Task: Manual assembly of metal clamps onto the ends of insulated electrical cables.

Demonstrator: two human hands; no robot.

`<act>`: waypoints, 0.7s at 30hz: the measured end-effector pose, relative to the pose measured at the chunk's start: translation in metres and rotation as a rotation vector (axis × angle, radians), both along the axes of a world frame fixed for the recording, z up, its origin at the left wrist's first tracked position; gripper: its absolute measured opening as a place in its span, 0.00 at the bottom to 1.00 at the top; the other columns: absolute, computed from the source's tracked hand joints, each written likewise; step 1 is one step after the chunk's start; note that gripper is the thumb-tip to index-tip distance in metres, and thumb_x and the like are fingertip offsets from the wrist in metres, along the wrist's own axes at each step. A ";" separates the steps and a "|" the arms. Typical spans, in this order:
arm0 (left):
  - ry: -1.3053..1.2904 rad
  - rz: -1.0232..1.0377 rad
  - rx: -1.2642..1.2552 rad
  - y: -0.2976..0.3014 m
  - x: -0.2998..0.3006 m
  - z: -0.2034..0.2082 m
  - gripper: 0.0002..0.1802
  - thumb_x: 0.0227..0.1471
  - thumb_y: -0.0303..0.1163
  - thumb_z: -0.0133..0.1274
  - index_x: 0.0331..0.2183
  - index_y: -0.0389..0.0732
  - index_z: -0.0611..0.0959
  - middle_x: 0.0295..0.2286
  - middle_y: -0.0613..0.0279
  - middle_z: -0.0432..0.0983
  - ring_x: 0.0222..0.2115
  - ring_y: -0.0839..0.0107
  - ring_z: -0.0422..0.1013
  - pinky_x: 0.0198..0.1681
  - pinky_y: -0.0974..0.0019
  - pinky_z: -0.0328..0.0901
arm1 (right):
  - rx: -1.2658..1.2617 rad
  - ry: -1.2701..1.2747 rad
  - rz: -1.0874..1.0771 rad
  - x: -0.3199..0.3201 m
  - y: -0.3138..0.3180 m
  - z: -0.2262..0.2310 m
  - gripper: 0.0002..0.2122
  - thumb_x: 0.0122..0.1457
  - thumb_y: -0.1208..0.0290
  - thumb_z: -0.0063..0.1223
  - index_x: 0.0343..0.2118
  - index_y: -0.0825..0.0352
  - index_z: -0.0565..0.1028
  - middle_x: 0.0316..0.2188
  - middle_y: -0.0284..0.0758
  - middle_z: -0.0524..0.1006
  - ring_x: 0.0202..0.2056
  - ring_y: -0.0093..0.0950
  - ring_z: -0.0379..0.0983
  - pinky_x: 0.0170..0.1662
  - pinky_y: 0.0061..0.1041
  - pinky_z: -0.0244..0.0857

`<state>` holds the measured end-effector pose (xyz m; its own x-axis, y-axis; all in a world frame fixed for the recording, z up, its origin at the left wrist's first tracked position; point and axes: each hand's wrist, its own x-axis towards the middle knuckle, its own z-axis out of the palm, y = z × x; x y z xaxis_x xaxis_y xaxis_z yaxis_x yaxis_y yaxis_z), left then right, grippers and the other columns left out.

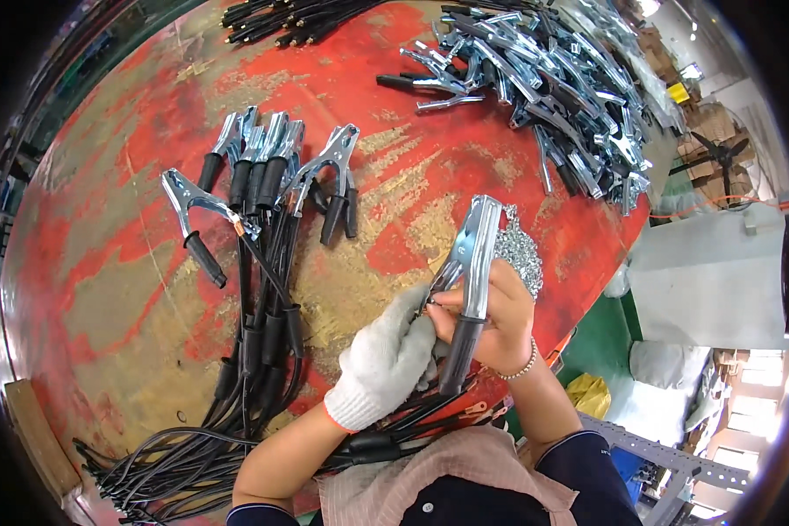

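A silvery metal spring clamp [477,263] with a black handle sleeve [461,352] stands jaws-up between my hands. My left hand [379,359], in a white knitted glove, is closed around the clamp's left handle. Bare but for a beaded bracelet, my right hand [507,324] reaches from behind the clamp. Its fingertips are pinched together at the left handle, close to the gloved fingers; any small part between them is too hidden to name. Black cables [421,412] with copper-coloured ring ends pass below my hands.
Small shiny metal hardware [521,259] lies heaped just beyond my right hand. Loose clamps [535,74] are piled at the far right. Left of me lies a bundle of cables [259,351] with clamps [267,153] attached. More black cable ends [302,19] rest on the worn red table [131,237].
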<state>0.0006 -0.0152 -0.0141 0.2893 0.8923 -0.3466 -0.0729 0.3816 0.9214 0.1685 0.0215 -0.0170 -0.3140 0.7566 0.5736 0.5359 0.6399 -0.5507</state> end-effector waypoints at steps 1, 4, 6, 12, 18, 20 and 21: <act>0.032 -0.005 0.026 0.000 0.000 0.001 0.20 0.60 0.27 0.41 0.53 0.33 0.69 0.29 0.63 0.74 0.27 0.79 0.69 0.31 0.73 0.67 | 0.001 -0.015 -0.009 0.000 0.000 0.000 0.13 0.36 0.79 0.69 0.29 0.61 0.81 0.24 0.31 0.73 0.27 0.28 0.69 0.29 0.26 0.62; 0.084 -0.008 0.074 0.000 -0.001 0.002 0.22 0.59 0.30 0.41 0.55 0.36 0.67 0.22 0.62 0.75 0.18 0.77 0.71 0.22 0.72 0.67 | -0.003 -0.043 -0.010 -0.001 0.000 0.007 0.13 0.36 0.78 0.70 0.29 0.62 0.81 0.25 0.31 0.73 0.27 0.28 0.69 0.29 0.26 0.62; 0.060 0.005 0.064 -0.002 0.000 -0.004 0.22 0.59 0.30 0.42 0.55 0.35 0.66 0.22 0.62 0.75 0.18 0.77 0.71 0.22 0.72 0.67 | 0.004 -0.056 0.008 0.000 0.000 0.008 0.13 0.36 0.78 0.71 0.28 0.62 0.81 0.25 0.31 0.73 0.27 0.29 0.69 0.29 0.27 0.62; 0.026 0.045 0.009 -0.003 0.004 -0.011 0.22 0.59 0.30 0.42 0.55 0.34 0.67 0.22 0.62 0.75 0.18 0.78 0.71 0.22 0.71 0.67 | 0.073 -0.089 -0.007 0.002 0.000 0.004 0.13 0.35 0.76 0.72 0.28 0.62 0.81 0.26 0.31 0.73 0.26 0.29 0.68 0.28 0.26 0.60; 0.061 0.029 0.047 -0.001 -0.001 -0.003 0.22 0.59 0.30 0.42 0.54 0.34 0.67 0.22 0.61 0.75 0.18 0.77 0.71 0.23 0.71 0.67 | 0.098 -0.115 0.059 0.008 -0.003 0.003 0.11 0.38 0.71 0.71 0.28 0.61 0.82 0.27 0.30 0.73 0.26 0.29 0.69 0.30 0.27 0.61; 0.049 0.031 0.017 0.000 0.000 0.003 0.22 0.59 0.29 0.42 0.54 0.34 0.67 0.22 0.61 0.75 0.18 0.77 0.71 0.23 0.72 0.67 | 0.157 -0.088 0.094 0.020 -0.007 -0.008 0.12 0.39 0.70 0.70 0.31 0.61 0.82 0.28 0.30 0.73 0.27 0.29 0.69 0.31 0.27 0.61; 0.047 0.035 -0.001 0.000 0.000 0.003 0.21 0.59 0.29 0.42 0.54 0.34 0.67 0.22 0.61 0.75 0.18 0.77 0.71 0.23 0.72 0.67 | 0.142 -0.107 0.098 0.017 -0.006 -0.006 0.13 0.39 0.70 0.70 0.31 0.61 0.83 0.28 0.30 0.73 0.27 0.29 0.69 0.31 0.27 0.61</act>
